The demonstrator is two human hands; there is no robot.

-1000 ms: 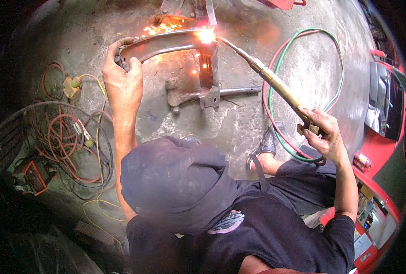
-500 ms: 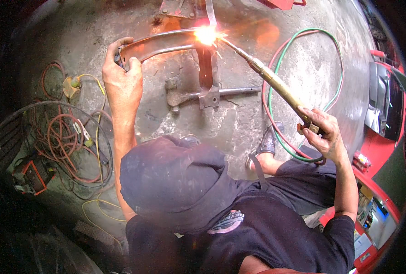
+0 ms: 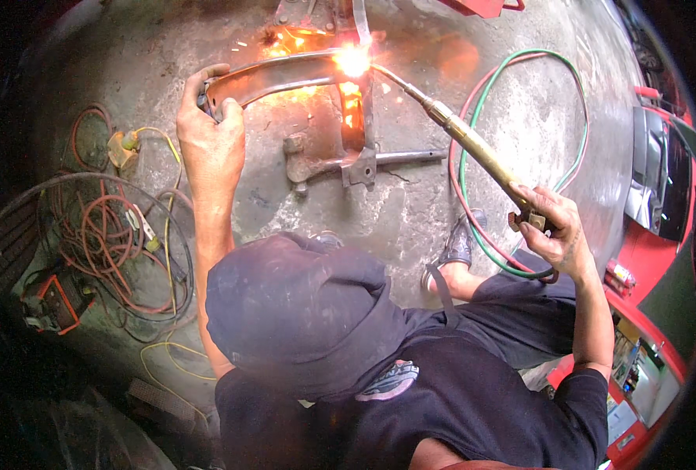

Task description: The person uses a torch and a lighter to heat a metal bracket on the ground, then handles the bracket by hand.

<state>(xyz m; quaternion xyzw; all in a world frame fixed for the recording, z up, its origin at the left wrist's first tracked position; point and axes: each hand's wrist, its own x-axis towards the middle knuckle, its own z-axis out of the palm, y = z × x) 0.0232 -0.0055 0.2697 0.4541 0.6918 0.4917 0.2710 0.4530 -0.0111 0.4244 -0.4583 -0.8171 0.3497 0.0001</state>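
My left hand [image 3: 209, 125] is closed round the left end of a curved channel-shaped metal arm [image 3: 273, 74], thumb on the near side. The arm's far right end meets an upright metal bracket [image 3: 353, 117], where a blinding flame hides the joint. Its lower end meets a metal bar [image 3: 410, 157] with a thick tube at the left. My right hand [image 3: 551, 227] is wrapped round the valve end of a brass gas torch [image 3: 473, 145]. The torch points up and left, its tip at the glare. Red and green hoses [image 3: 464, 157] run from its rear end.
Coiled cables [image 3: 101, 235] lie on the concrete floor at left, beside an orange-and-black box [image 3: 54, 304]. A red metal piece [image 3: 481, 6] is at the far edge. Red shelving [image 3: 638, 329] stands at right. My bent knee [image 3: 301, 313] and shoe [image 3: 459, 241] are close below the work.
Bright orange sparks now show behind the arm and inside the bracket, where earlier they were dark. The glare remains at the joint; both hands have barely moved.
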